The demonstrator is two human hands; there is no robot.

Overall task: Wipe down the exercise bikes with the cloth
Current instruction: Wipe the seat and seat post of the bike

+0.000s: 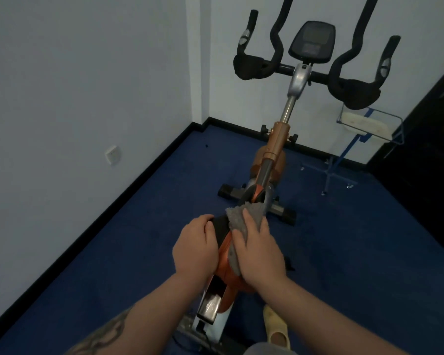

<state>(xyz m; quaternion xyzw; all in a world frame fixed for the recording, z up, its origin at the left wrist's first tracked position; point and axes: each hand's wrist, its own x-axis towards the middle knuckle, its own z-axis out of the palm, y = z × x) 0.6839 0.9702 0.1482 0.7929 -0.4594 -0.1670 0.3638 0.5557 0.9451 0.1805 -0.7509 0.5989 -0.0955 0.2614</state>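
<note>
Both hands work the exercise bike's orange frame: the left hand curls over its black edge, steadying; the right hand presses the grey cloth beneath flat-looking fingers. Wipe forward with firm, overlapping strokes toward the handlebars.

Both arms are bare, with no sleeves in view. The left forearm carries a dark tattoo of curling lines. The left hand and right hand wear no gloves or rings. A pale yellow slipper covers one foot.
</note>
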